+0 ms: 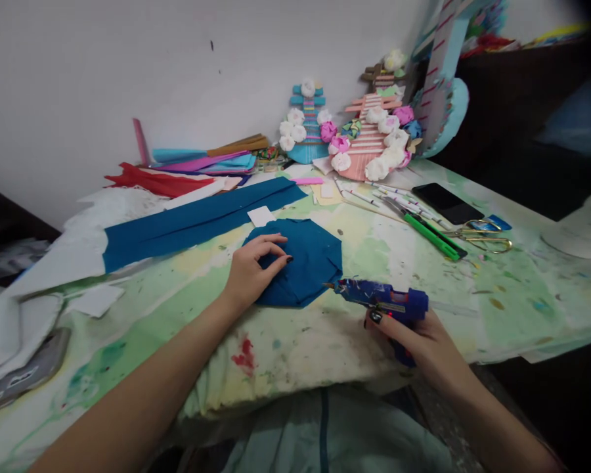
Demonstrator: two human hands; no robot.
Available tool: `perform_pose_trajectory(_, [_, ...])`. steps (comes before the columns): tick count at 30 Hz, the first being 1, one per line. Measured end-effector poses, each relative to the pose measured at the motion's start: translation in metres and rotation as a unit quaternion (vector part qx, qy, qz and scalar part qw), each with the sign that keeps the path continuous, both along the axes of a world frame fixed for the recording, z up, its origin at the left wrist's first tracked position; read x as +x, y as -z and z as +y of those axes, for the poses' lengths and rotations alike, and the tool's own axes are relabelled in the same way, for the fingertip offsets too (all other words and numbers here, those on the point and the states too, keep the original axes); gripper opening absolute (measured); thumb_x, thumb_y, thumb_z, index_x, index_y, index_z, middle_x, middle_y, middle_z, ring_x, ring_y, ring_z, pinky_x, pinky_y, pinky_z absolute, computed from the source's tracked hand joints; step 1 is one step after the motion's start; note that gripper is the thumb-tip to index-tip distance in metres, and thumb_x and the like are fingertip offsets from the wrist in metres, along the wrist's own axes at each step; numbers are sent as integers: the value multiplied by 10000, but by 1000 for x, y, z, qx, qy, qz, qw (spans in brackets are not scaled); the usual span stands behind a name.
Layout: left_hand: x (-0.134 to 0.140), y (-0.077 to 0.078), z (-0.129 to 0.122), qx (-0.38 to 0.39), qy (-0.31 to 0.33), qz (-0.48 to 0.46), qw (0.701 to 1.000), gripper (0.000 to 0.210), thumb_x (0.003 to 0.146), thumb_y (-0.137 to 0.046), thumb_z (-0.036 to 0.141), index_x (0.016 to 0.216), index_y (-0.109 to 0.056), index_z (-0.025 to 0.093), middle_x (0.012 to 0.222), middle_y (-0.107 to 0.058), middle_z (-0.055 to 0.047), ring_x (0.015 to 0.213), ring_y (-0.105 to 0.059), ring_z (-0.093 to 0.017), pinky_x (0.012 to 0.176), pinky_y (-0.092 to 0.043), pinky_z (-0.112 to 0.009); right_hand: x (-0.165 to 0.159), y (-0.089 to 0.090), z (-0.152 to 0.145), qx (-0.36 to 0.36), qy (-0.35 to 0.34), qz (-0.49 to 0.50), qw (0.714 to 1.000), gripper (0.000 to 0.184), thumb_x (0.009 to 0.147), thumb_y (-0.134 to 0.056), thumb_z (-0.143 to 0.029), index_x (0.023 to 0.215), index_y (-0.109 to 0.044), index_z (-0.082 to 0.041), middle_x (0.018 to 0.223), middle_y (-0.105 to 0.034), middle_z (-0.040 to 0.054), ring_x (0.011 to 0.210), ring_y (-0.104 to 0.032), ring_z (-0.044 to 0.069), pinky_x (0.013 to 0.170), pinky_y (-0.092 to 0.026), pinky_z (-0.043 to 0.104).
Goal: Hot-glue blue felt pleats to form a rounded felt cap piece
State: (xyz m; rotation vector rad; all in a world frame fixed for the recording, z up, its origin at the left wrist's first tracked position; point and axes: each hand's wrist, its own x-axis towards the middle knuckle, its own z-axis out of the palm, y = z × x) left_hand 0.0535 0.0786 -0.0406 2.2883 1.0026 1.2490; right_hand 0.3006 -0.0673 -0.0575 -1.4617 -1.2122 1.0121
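A blue octagonal piece (310,253), covered in what looks like crepe paper, lies flat near the table's front edge. My left hand (259,266) rests on its left part, fingers loosely bent and thumb apart from them; whether a fold is caught beneath the fingertips is hidden. In my right hand (411,335) is a blue hot glue gun (384,299), with a red light showing on it. Its nozzle points left, close to the octagon's lower right edge. Behind the octagon stretches a long strip of blue crepe paper (201,220). A small white card (261,216) touches the octagon's back edge.
To the right lie a green utility knife (436,236), a black phone (448,202), gold scissors (487,244) and several pens. Decorated guitar shapes, one blue (308,152) and one pink (357,164), lean on the wall. Folded coloured papers (201,161) and white scraps (96,299) lie left.
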Motion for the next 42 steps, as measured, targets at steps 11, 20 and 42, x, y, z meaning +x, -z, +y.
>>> perform_pose_trajectory(11, [6,5,-3,-53,35,-50,997,94,696,-764,199,649,-683,191,1007,-705,-78,995,-642,-231,920,-499,-440,-14,-4,4,-6,-122,-156,980,329,858,-551,-486,982,-686,-213,1007,-681,67,993,-599,284,872,-472,392])
perform_pose_trajectory(20, [7,5,-4,-7,50,7,999,105,742,-731,237,793,-654,188,1059,-685,-92,1029,-617,-235,929,-473,-428,-22,-7,8,-2,-120,-181,976,348,860,-550,-472,1051,-675,-209,1060,-684,70,1018,-592,295,942,-435,439])
perform_pose_trajectory(42, [7,15,-4,62,53,206,975,475,756,-679,435,1176,-591,233,1371,-513,-106,1314,-390,-338,1092,-251,-531,6,-10,14,15,-38,-207,978,388,826,-575,-499,1011,-711,-187,986,-712,53,922,-623,294,810,-494,387])
